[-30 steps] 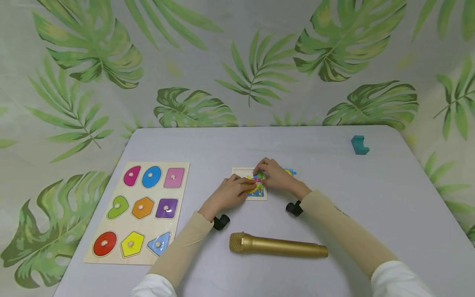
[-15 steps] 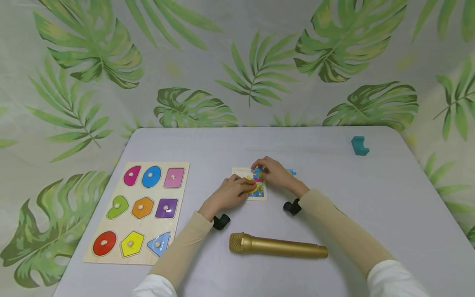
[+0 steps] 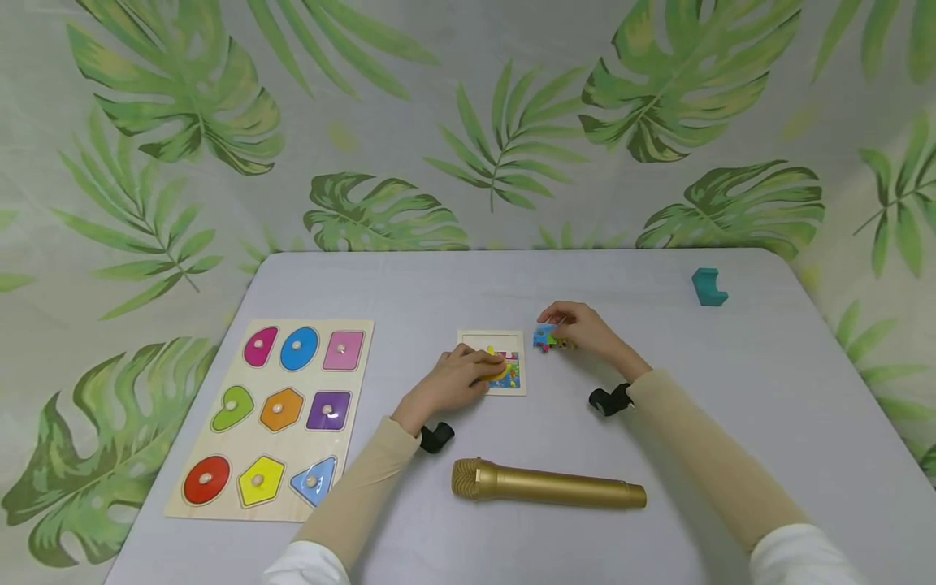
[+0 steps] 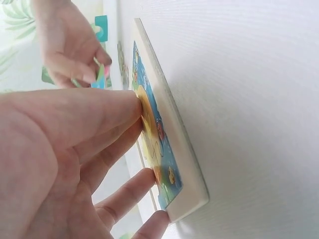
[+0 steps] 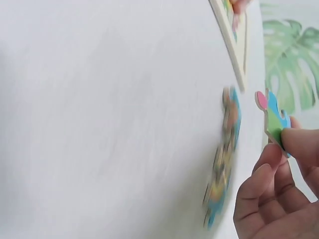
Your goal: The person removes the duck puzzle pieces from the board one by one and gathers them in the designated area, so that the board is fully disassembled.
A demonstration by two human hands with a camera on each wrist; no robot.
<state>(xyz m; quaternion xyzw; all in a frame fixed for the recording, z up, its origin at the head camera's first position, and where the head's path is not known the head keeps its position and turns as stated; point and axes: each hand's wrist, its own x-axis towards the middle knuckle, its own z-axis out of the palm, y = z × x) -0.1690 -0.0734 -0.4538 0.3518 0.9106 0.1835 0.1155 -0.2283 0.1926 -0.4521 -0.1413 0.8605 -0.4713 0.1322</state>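
Right hand (image 3: 588, 332) pinches blue-green, pink-knobbed piece (image 5: 273, 122); left hand (image 3: 453, 379), seemingly straight-fingered, touches framed puzzle (image 3: 510, 344).

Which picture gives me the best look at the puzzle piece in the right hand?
The right wrist view: the puzzle piece is close up there, its green, blue and pink plain, pinched by the right hand. The head view shows it small and partly covered; the left wrist view shows only a far-off, partly hidden bit.
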